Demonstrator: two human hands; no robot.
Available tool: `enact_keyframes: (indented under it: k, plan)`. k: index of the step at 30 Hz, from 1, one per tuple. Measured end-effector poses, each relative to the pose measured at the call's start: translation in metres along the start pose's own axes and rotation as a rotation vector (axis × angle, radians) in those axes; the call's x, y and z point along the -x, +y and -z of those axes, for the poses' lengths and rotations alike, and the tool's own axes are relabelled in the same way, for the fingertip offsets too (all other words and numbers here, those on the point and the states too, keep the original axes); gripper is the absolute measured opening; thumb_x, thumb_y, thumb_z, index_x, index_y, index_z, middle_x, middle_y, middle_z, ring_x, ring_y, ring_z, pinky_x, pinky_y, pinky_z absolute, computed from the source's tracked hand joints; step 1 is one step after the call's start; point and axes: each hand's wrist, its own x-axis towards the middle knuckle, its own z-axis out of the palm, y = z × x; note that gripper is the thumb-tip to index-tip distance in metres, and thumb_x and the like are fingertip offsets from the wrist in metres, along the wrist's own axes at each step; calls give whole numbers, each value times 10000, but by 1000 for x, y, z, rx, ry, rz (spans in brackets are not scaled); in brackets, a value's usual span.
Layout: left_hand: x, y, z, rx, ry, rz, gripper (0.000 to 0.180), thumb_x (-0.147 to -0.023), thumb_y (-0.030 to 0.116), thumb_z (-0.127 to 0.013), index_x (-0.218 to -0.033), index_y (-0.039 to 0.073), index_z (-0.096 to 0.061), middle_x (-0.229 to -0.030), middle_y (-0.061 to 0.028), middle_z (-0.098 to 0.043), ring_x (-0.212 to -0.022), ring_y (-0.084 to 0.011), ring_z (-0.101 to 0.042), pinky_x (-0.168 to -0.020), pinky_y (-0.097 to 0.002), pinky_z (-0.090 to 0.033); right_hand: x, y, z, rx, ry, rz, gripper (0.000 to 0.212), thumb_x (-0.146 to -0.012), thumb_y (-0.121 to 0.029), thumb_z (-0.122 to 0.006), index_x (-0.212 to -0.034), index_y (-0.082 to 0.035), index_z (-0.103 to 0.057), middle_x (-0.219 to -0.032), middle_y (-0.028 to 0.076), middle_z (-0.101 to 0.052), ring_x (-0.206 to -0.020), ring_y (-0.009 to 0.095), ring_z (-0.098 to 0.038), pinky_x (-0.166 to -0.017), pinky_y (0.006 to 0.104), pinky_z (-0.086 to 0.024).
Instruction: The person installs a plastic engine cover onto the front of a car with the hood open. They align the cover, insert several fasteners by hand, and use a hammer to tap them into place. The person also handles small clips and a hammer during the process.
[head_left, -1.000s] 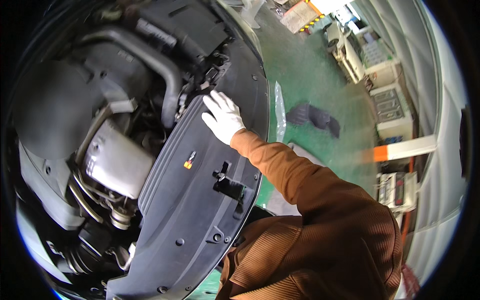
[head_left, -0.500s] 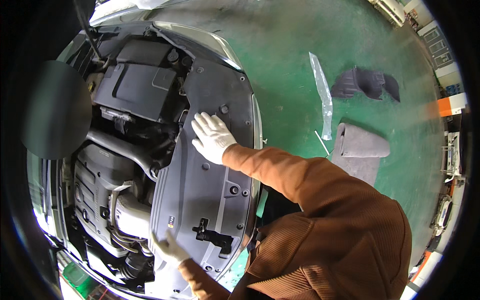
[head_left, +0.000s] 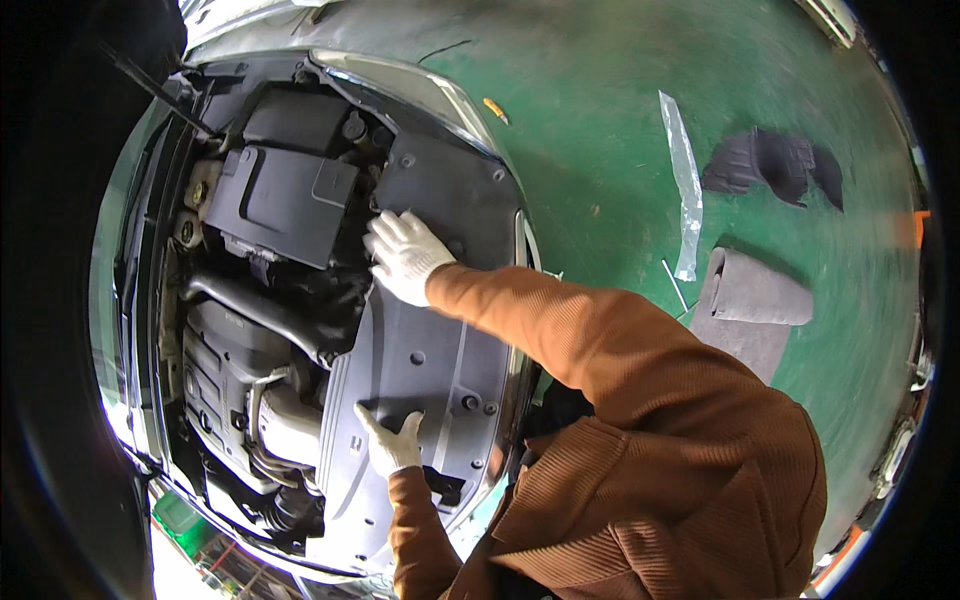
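Both my white-gloved hands are on a large dark plastic cover panel [head_left: 400, 330] along the front of a car's engine bay. My right hand [head_left: 407, 258], the upper one, lies palm down with fingers spread near the panel's inner edge, beside the black air filter box [head_left: 282, 202]. Lower down, my left hand [head_left: 393, 444] is over the panel with thumb and a finger apart, next to a dark cutout [head_left: 447, 488] partly hidden by my wrist. I see nothing held in either hand.
The engine cover [head_left: 215, 375], a dark pipe [head_left: 255, 305] and a headlight [head_left: 410, 85] surround the panel. On the green floor lie a clear plastic strip [head_left: 684, 185], a dark molded liner [head_left: 775, 165], a rolled grey mat [head_left: 762, 287] and a small orange tool [head_left: 496, 110].
My left hand has moved up and right across the panel, toward my right hand. My right hand has shifted slightly toward the panel's inner edge. The view has also shifted.
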Motion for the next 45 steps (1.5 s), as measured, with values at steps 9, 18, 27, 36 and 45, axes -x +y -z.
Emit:
enact_keyframes:
  k: [9, 18, 27, 36, 45]
  plan:
    - [5, 9, 8, -29, -32, 117, 1289, -678, 491, -956, -1682, 146, -225, -1129, -271, -747, -993, -449, -739, -890, -479, -575, -8, -21, 2, 19, -30, -42, 416, -946, -427, -640, -1105, -53, -726, -1201, 138, -620, -1219, 327, -516, -1020, 510, -408]
    - [20, 10, 4, 210, 89, 16, 1072, -768, 336, -919, -1623, 31, -350, -1345, -289, -666, -1178, -437, -678, -1020, -449, -523, 38, -18, -11, 122, 41, 227, 506, -976, -371, -575, -1362, -50, -635, -1433, 155, -582, -1385, 334, -471, -1148, 542, -368]
    - [113, -13, -18, 207, 146, 277, 798, -847, 334, -868, -1517, 49, -542, -651, -51, -502, -566, -198, -467, -586, -371, -456, 86, -4, -9, 98, 6, 342, 528, -977, -366, -613, -1420, -80, -592, -1490, 129, -545, -1387, 300, -483, -1155, 544, -366]
    - [256, -147, -35, 304, 324, 685, 817, -854, 338, -875, -1529, 38, -524, -837, -99, -639, -678, -196, -504, -687, -354, -496, 102, -118, 2, -162, 32, 500, 512, -972, -327, -624, -1420, -84, -577, -1493, 152, -557, -1413, 341, -484, -1175, 547, -361]
    - [286, -218, -28, 361, 330, 859, 834, -1000, 598, -604, -1670, 200, -308, -1397, -270, -644, -1217, -426, -669, -1017, -448, -515, 140, -155, -31, 88, -103, 494, 544, -1009, -351, -600, -1487, -95, -559, -1590, 171, -489, -1469, 357, -445, -1213, 546, -329]
